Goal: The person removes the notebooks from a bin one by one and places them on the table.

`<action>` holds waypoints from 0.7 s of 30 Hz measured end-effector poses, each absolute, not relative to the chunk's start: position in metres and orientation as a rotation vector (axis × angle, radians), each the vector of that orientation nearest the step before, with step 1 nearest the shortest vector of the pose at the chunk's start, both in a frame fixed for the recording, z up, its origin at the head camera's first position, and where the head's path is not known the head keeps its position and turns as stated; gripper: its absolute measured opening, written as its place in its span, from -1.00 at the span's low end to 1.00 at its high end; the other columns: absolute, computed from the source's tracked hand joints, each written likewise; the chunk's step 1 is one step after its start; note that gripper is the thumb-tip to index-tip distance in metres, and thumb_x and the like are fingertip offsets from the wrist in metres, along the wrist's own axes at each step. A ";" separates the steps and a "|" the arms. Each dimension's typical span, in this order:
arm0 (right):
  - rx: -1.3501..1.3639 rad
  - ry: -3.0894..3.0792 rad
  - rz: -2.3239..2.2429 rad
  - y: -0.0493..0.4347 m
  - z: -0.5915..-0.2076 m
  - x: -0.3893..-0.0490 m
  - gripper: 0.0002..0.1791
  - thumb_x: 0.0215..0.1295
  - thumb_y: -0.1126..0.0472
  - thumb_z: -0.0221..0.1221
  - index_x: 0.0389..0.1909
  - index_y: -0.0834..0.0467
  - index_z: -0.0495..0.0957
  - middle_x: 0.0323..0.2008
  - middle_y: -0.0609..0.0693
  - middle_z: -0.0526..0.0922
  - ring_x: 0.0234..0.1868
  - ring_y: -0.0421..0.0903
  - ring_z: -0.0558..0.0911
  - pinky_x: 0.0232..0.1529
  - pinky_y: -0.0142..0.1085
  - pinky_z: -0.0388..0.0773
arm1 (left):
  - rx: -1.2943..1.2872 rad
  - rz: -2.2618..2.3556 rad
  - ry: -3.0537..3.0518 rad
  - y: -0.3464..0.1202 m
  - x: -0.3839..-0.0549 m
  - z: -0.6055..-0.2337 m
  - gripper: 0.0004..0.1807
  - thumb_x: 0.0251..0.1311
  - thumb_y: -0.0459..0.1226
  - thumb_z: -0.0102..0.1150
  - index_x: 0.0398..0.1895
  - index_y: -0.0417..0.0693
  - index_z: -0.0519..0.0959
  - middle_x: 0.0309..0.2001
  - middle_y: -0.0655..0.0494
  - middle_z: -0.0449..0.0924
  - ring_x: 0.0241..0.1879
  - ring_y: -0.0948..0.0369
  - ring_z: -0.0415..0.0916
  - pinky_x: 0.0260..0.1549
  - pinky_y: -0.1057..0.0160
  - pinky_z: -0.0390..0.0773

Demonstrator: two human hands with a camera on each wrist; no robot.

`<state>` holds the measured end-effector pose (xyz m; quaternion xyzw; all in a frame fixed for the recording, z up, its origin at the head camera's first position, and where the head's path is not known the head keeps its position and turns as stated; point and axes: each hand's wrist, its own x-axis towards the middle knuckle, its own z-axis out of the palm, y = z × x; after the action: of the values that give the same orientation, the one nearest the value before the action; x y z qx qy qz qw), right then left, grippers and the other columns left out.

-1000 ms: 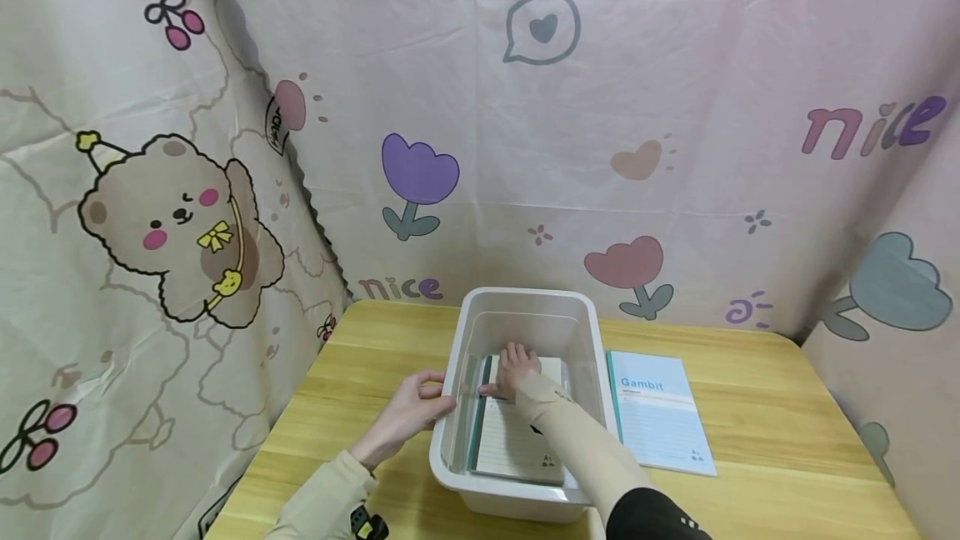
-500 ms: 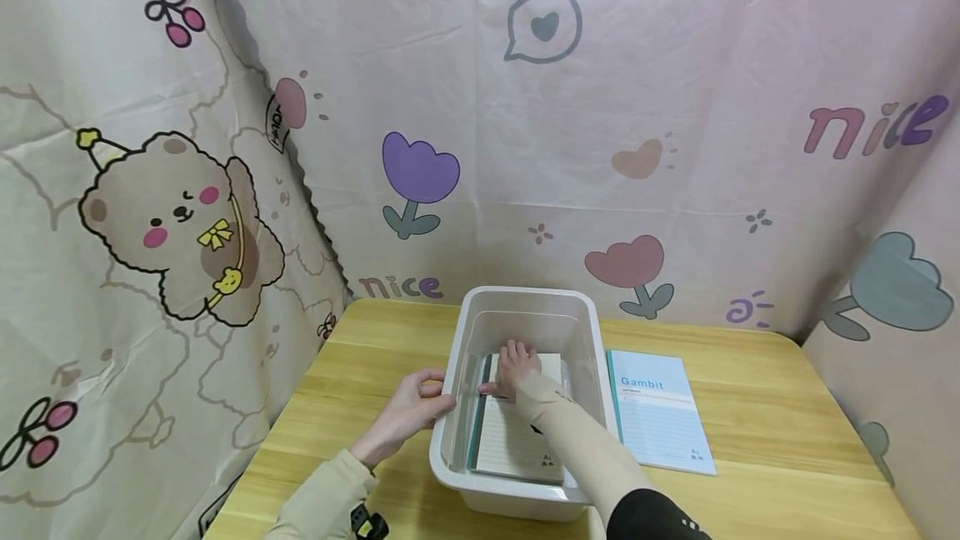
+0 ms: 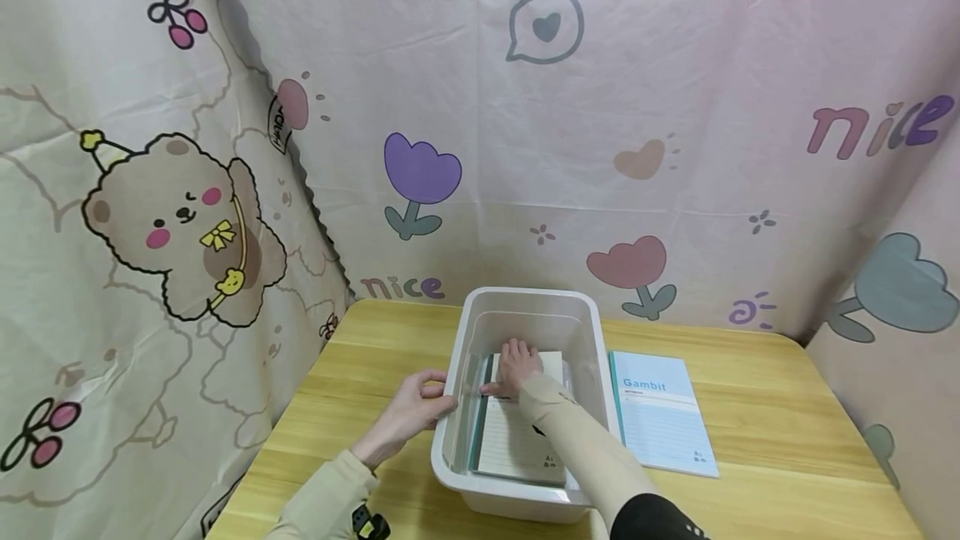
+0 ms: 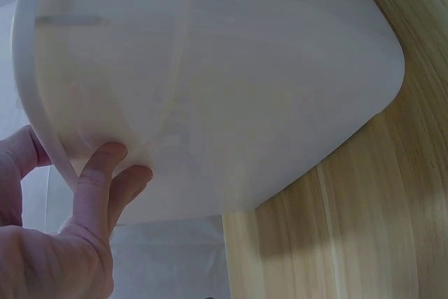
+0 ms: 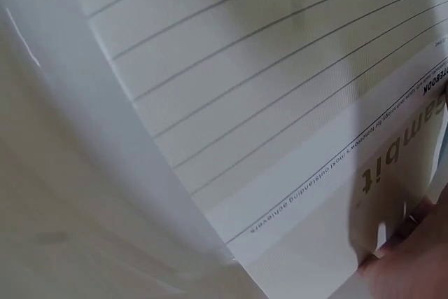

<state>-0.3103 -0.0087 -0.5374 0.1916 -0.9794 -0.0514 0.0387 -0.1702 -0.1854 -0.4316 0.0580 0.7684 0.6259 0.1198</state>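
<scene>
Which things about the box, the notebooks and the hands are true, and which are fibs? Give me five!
1. The right hand reaches into the box. True.
2. The box is bright red. False: it is whitish.
3. The blue notebook lies on the table. True.
4. The left hand rests on the blue notebook. False: the left hand holds the box.
5. A cream notebook lies inside the box. True.

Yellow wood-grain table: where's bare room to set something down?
Free: table right of the light-blue rectangular notebook, to the table's right edge; also left of the off-white plastic bin, between left hand and rear edge. Crowded: bin interior, cream rectangular notebook under right hand; no gap shows between bin and light-blue notebook.
</scene>
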 end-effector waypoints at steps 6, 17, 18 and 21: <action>0.620 -2.971 -0.139 -0.007 -0.534 -0.309 0.05 -0.43 -0.63 -0.01 -0.16 0.22 0.34 -0.28 0.06 0.43 -0.18 -0.02 0.47 -0.09 -0.17 0.46 | 0.154 1.839 2.233 -0.186 -0.170 -0.432 -0.54 0.07 -0.33 0.07 0.04 -0.36 0.28 -0.10 -0.28 0.55 -0.20 -0.02 0.57 -0.34 0.15 0.64; 0.674 -2.875 -0.178 -0.011 -0.526 -0.309 0.04 -0.48 -0.64 0.00 -0.20 0.20 0.35 -0.27 0.08 0.48 -0.17 0.00 0.49 -0.09 -0.18 0.45 | 0.161 1.831 2.250 -0.184 -0.170 -0.430 -0.53 0.07 -0.34 0.05 0.04 -0.38 0.27 -0.12 -0.29 0.56 -0.30 0.16 0.58 -0.39 0.21 0.63; 0.675 -2.868 -0.180 -0.011 -0.526 -0.309 0.05 -0.48 -0.64 0.01 -0.20 0.20 0.36 -0.27 0.07 0.48 -0.18 0.00 0.48 -0.10 -0.18 0.45 | 0.156 1.834 2.249 -0.184 -0.170 -0.430 -0.54 0.06 -0.34 0.05 0.04 -0.37 0.27 -0.12 -0.28 0.56 -0.30 0.16 0.58 -0.40 0.22 0.63; 0.679 -2.845 -0.191 -0.010 -0.527 -0.311 0.05 -0.49 -0.65 0.00 -0.19 0.21 0.36 -0.28 0.06 0.45 -0.18 -0.01 0.46 -0.09 -0.20 0.46 | 0.161 1.831 2.252 -0.184 -0.170 -0.429 -0.53 0.07 -0.34 0.04 0.05 -0.38 0.26 -0.12 -0.29 0.56 -0.28 0.12 0.59 -0.39 0.21 0.64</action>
<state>-0.3107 -0.0105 -0.5274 0.2303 -0.9653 -0.0649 0.1049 -0.1699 -0.1840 -0.4294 0.0550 0.7694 0.6255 0.1173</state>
